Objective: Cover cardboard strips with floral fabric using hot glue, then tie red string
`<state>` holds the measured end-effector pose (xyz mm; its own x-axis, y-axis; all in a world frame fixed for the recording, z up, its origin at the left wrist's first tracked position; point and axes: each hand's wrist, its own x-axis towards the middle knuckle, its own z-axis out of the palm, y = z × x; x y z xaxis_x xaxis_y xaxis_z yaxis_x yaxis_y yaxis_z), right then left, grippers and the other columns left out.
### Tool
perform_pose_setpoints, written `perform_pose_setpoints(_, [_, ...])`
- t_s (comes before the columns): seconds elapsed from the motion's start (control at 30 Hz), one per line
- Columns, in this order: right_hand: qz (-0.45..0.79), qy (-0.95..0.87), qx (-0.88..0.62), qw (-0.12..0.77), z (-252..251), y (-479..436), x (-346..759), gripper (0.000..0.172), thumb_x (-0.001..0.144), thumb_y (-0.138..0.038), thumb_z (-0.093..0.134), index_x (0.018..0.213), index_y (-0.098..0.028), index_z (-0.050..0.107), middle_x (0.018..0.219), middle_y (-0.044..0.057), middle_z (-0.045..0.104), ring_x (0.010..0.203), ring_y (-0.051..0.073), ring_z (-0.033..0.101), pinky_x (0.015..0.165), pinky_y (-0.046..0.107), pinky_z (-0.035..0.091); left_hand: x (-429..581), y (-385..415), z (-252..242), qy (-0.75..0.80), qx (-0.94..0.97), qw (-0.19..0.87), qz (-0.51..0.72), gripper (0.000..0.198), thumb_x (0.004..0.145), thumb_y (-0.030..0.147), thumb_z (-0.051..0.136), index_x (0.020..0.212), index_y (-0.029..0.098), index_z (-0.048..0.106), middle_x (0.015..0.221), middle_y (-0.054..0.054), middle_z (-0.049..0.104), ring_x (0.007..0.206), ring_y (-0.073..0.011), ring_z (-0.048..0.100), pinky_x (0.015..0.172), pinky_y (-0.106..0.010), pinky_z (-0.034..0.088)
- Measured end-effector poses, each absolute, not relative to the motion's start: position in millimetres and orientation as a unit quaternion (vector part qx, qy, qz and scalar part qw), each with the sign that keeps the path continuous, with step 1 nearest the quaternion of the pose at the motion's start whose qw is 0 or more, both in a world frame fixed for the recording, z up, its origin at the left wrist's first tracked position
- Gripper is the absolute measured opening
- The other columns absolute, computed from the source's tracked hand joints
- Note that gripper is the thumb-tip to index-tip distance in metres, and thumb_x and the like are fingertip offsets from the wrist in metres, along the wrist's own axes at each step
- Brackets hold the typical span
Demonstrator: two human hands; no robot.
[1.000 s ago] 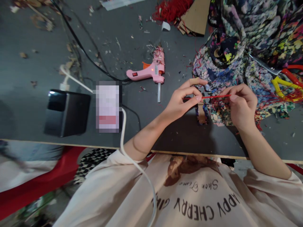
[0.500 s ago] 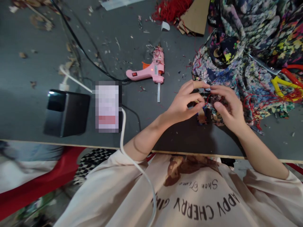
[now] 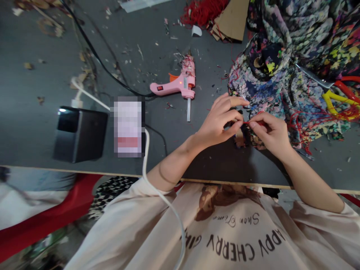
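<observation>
Between my two hands runs a short stretch of red string. My left hand pinches one side of it with thumb and a finger, its index finger stretched out above. On the other side my right hand is closed, thumb against index finger, on the same string. Just below the left fingertips is a small brown piece with a dark patterned edge, partly hidden by the hand. Floral fabric lies crumpled behind and under my right hand, with loose red threads on it.
A pink glue gun with its light on lies left of my hands. Farther left are a phone and a black power bank with white cables. Scissors with red and yellow handles rest on the fabric. Cardboard and red string lie at the back.
My right hand has come down from beside the left index fingertip, and its thumb and index finger have closed on the red string. The left hand has stayed nearly still.
</observation>
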<state>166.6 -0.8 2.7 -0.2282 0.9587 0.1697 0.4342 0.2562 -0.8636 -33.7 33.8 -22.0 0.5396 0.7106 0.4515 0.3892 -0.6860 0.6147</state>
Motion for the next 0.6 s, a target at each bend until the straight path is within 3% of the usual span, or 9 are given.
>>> perform_pose_setpoints(0.1, [0.334,-0.701,-0.498,0.386,2.6,-0.6,167.7,0.012,0.086,-0.021,0.059,0.075,-0.021,0.064,0.064,-0.002,0.059,0.054,0.011,0.049,0.055,0.026,0.041,-34.8,33.8,-21.2,0.329,0.837,0.231,0.370,0.027,0.100,0.039,0.042,0.088,0.024,0.061,0.130,-0.006,0.066,0.126,-0.0203,0.059,0.118,-0.051,0.037])
perform_pose_setpoints(0.2, [0.328,-0.718,-0.483,0.379,1.7,0.6,169.1,0.013,0.086,-0.024,0.057,0.075,-0.022,0.064,0.072,0.001,0.067,0.069,0.017,0.062,0.070,0.032,0.049,-35.2,33.4,-20.3,0.334,0.838,0.230,0.366,0.027,0.099,0.039,0.042,0.088,0.024,0.061,0.131,-0.006,0.066,0.126,-0.0215,0.059,0.118,-0.052,0.036])
perform_pose_setpoints(0.27, [0.326,-0.733,-0.468,0.370,0.7,1.2,169.8,0.013,0.087,-0.032,0.058,0.089,-0.024,0.068,0.092,0.005,0.074,0.092,0.024,0.068,0.089,0.041,0.050,-34.9,32.9,-19.9,0.334,0.843,0.223,0.358,0.028,0.099,0.039,0.041,0.088,0.024,0.062,0.130,-0.005,0.066,0.126,-0.0215,0.059,0.119,-0.052,0.036])
perform_pose_setpoints(0.33, [0.338,-0.739,-0.452,0.367,-0.8,0.7,169.8,0.031,0.086,-0.042,0.062,0.112,-0.026,0.066,0.123,0.009,0.070,0.122,0.030,0.060,0.108,0.050,0.042,-34.3,32.5,-19.9,0.331,0.848,0.212,0.355,0.030,0.100,0.041,0.041,0.087,0.024,0.062,0.130,-0.005,0.066,0.126,-0.0208,0.059,0.119,-0.052,0.036])
perform_pose_setpoints(0.4, [0.372,-0.731,-0.441,0.365,-2.5,-1.2,168.6,0.046,0.086,-0.046,0.063,0.128,-0.028,0.058,0.139,0.010,0.062,0.135,0.031,0.052,0.114,0.052,0.037,-33.8,32.2,-20.3,0.327,0.851,0.204,0.356,0.032,0.100,0.043,0.040,0.087,0.025,0.063,0.131,-0.004,0.066,0.126,-0.0205,0.059,0.119,-0.053,0.037])
perform_pose_setpoints(0.47, [0.421,-0.708,-0.437,0.362,-4.2,-3.8,166.1,0.047,0.089,-0.046,0.061,0.132,-0.028,0.055,0.128,0.009,0.067,0.123,0.027,0.062,0.107,0.047,0.046,-33.7,32.1,-20.8,0.325,0.852,0.200,0.358,0.033,0.100,0.044,0.040,0.089,0.025,0.064,0.134,-0.004,0.064,0.128,-0.0209,0.058,0.119,-0.054,0.037])
perform_pose_setpoints(0.53, [0.460,-0.681,-0.438,0.365,-5.3,-5.9,163.1,0.040,0.092,-0.044,0.060,0.127,-0.027,0.058,0.098,0.004,0.073,0.091,0.020,0.071,0.086,0.037,0.055,-33.8,32.2,-21.6,0.321,0.853,0.200,0.360,0.031,0.100,0.044,0.042,0.090,0.026,0.065,0.136,-0.004,0.062,0.129,-0.0213,0.056,0.119,-0.054,0.036])
perform_pose_setpoints(0.6, [0.471,-0.665,-0.448,0.368,-5.6,-6.6,160.7,0.031,0.092,-0.042,0.060,0.117,-0.024,0.064,0.071,-0.002,0.065,0.064,0.014,0.064,0.066,0.028,0.053,-33.8,32.1,-22.6,0.317,0.854,0.200,0.361,0.028,0.099,0.043,0.043,0.090,0.026,0.064,0.137,-0.004,0.062,0.130,-0.0215,0.056,0.120,-0.054,0.035])
